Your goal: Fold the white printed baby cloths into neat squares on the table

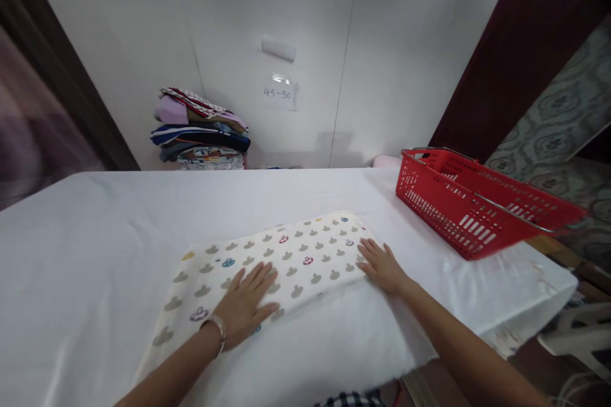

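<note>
A cream cloth [305, 248] printed with grey, red, blue and yellow mushroom shapes lies flat, as a long folded strip, on the white-covered table [119, 222]. My left hand [245, 302], with a bracelet at the wrist, rests palm down on the cloth's left half, its fingers spread. At the cloth's right end my right hand [382, 266] lies flat with fingers stretched, touching the edge. Neither hand grips anything. The cloth's near left part runs down behind my left forearm.
A red plastic basket [449, 203] with metal handles stands on the table's right side. Behind the far edge is a stack of folded clothes [203, 130]. A paper sign [280, 94] reading "45-50" is on the wall. A white plastic stool [577, 331] is at lower right.
</note>
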`<state>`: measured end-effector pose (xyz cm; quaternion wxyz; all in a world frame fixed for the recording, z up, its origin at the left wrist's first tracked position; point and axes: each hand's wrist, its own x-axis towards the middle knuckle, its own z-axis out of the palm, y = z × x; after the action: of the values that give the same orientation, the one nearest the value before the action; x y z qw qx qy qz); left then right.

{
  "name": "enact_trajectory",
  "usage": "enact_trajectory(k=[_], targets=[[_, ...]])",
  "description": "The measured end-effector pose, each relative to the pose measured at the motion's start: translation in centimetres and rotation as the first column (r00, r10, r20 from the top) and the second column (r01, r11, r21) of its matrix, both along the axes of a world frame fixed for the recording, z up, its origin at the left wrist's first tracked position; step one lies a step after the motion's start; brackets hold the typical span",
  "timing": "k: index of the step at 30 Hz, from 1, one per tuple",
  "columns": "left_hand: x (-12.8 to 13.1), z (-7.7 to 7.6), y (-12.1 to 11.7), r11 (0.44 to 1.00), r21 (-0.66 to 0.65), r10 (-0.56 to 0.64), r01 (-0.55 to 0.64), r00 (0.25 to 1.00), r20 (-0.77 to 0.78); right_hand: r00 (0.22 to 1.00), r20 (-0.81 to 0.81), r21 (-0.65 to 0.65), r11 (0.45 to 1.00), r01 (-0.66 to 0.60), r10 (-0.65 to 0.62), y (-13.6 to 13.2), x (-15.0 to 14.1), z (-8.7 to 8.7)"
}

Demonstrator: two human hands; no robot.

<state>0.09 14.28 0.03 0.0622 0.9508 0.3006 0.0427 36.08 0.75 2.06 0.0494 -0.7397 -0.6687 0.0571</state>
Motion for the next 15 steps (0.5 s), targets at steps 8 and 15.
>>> enact_trajectory(k=[8,15], targets=[[-0.5,-0.3,-1.0,1.000,0.010,-0.002,0.002,1.000,-0.015,1.000,0.002,-0.052,0.999,0.008,-0.008,-0.4,0.6,0.1],[-0.4,0.8,-3.5,0.998,-0.004,0.066,-0.066,0.998,0.016,0.968,0.049,0.090,0.964,-0.251,0.248,1.5,-7.5,2.2]])
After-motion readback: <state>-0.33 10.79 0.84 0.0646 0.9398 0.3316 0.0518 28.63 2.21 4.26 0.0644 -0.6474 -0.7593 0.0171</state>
